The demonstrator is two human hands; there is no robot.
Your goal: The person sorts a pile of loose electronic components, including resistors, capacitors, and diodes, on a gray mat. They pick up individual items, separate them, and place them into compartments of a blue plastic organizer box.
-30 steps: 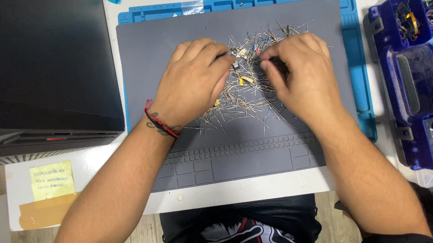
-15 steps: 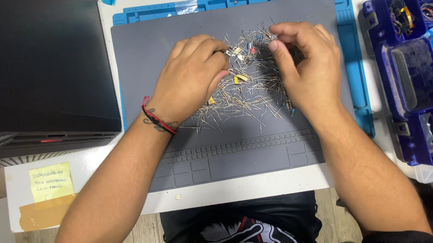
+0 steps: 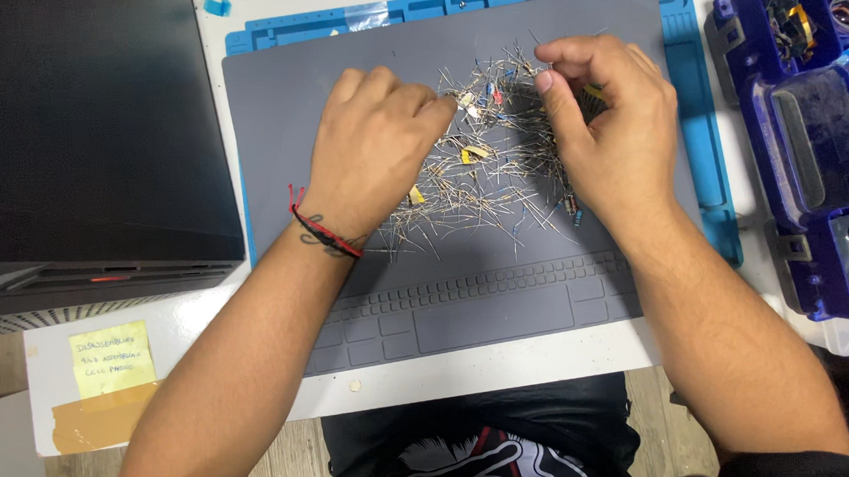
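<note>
A heap of small wire-legged electronic parts (image 3: 495, 180), some yellow and blue, lies on a grey work mat (image 3: 468, 305). My left hand (image 3: 375, 148) rests knuckles-up on the left side of the heap, fingers curled, tips touching the parts. My right hand (image 3: 614, 124) sits over the right side of the heap with thumb and forefinger pinched together at the top; whether a part is between them is hidden. A red and black cord bracelet circles my left wrist.
A blue silicone tray (image 3: 714, 152) lies under the grey mat. A dark closed box or monitor (image 3: 75, 142) fills the left. A blue plastic parts organiser (image 3: 822, 145) stands at the right. A yellow sticky note (image 3: 113, 358) and brown tape sit at the lower left.
My right hand has shifted up and to the right, its fingers curling into a pinch at the heap's top edge. My left hand has stayed nearly still.
</note>
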